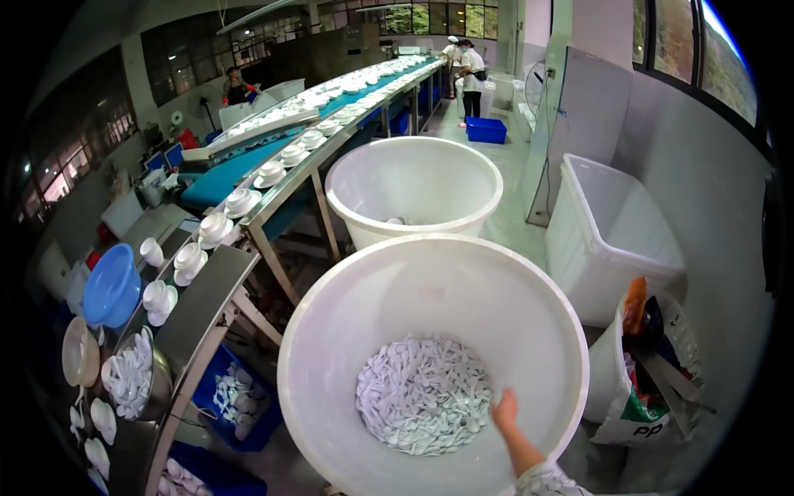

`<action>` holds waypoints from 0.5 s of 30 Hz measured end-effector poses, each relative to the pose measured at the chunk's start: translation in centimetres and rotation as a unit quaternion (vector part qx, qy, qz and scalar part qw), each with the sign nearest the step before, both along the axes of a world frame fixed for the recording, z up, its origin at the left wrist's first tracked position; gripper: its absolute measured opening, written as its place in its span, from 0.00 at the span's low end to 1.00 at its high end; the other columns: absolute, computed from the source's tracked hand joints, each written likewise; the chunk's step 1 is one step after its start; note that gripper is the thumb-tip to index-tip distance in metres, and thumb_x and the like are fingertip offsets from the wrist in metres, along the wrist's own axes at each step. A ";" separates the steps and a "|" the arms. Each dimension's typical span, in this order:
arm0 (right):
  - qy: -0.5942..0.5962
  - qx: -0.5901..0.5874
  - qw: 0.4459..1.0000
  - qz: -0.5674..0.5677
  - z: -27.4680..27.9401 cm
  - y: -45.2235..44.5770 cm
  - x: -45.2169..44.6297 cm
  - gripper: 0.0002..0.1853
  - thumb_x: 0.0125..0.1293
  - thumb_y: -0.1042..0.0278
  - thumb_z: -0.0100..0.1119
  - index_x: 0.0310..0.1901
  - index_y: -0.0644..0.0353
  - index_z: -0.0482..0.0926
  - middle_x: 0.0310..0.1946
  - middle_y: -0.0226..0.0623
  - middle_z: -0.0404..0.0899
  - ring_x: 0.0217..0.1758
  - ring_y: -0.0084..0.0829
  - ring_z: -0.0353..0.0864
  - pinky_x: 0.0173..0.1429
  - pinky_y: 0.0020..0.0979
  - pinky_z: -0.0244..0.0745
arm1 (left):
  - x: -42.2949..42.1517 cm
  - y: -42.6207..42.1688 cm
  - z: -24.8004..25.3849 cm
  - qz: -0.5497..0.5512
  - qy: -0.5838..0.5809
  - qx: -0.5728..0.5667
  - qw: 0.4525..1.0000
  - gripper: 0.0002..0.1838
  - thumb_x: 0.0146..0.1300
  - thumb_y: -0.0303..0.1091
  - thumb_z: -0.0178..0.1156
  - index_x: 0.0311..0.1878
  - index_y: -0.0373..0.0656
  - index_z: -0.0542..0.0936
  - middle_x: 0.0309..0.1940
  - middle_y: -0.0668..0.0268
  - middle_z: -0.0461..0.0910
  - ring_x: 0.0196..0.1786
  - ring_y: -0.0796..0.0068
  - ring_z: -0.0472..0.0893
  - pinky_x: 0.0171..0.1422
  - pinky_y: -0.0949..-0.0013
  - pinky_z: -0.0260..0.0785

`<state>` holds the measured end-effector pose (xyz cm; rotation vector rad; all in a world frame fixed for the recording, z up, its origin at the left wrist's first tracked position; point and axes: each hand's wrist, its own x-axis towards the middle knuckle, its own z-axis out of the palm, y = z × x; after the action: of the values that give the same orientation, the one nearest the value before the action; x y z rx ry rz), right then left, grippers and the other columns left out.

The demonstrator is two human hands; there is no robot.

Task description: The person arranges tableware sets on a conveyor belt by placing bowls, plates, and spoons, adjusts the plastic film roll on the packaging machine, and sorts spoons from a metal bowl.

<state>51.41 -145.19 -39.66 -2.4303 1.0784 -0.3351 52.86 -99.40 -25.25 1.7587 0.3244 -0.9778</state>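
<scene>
My right hand reaches over the right side of a large round white tub, in front of its inner wall. Its thumb and a fingertip stand apart, and nothing shows between them; the other fingers are hard to make out. Beside the hand, a heap of white spoons covers the tub's bottom. My left hand is out of the frame.
Behind stands a second white tub. To the left runs a conveyor with stacked white dishes, a blue basin and a bowl of spoons. A bag-lined bin and a rectangular bin stand right. People work far back.
</scene>
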 end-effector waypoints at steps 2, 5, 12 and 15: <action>-0.013 0.189 0.978 0.083 0.3 10.9 -0.7 0.35 0.49 0.59 0.69 0.56 0.68 0.69 0.54 0.56 0.71 0.59 0.51 0.69 0.64 0.42 0.63 | 0.2 2.0 0.2 -0.022 0.003 -0.008 1.000 0.24 0.63 0.32 0.56 0.62 0.45 0.64 0.54 0.53 0.73 0.56 0.54 0.73 0.65 0.48 0.59; -0.016 0.239 0.959 0.154 4.4 24.5 1.8 0.33 0.55 0.50 0.63 0.58 0.64 0.70 0.48 0.51 0.77 0.51 0.45 0.78 0.53 0.39 0.73 | 0.3 6.8 -0.1 -0.048 0.010 -0.024 0.998 0.25 0.64 0.32 0.56 0.63 0.47 0.63 0.54 0.54 0.73 0.56 0.54 0.73 0.65 0.46 0.58; -0.177 0.387 0.858 0.287 22.4 43.6 14.5 0.26 0.64 0.63 0.58 0.61 0.62 0.65 0.53 0.48 0.75 0.57 0.37 0.76 0.55 0.34 0.75 | 4.2 24.5 -4.4 0.098 -0.069 -0.275 0.954 0.15 0.65 0.35 0.58 0.52 0.41 0.73 0.39 0.61 0.80 0.38 0.71 0.79 0.43 0.69 0.73; -0.243 0.455 0.792 0.326 27.0 50.0 19.4 0.25 0.67 0.65 0.55 0.62 0.61 0.63 0.55 0.46 0.73 0.58 0.34 0.74 0.58 0.32 0.73 | 7.9 29.9 16.7 0.025 -0.179 -0.149 0.972 0.15 0.67 0.40 0.56 0.49 0.39 0.75 0.37 0.61 0.81 0.36 0.72 0.79 0.44 0.70 0.72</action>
<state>70.84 -95.16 -12.66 -1.5349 0.0493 -0.1292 60.73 -69.55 -8.54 1.6021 -0.0089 -0.6185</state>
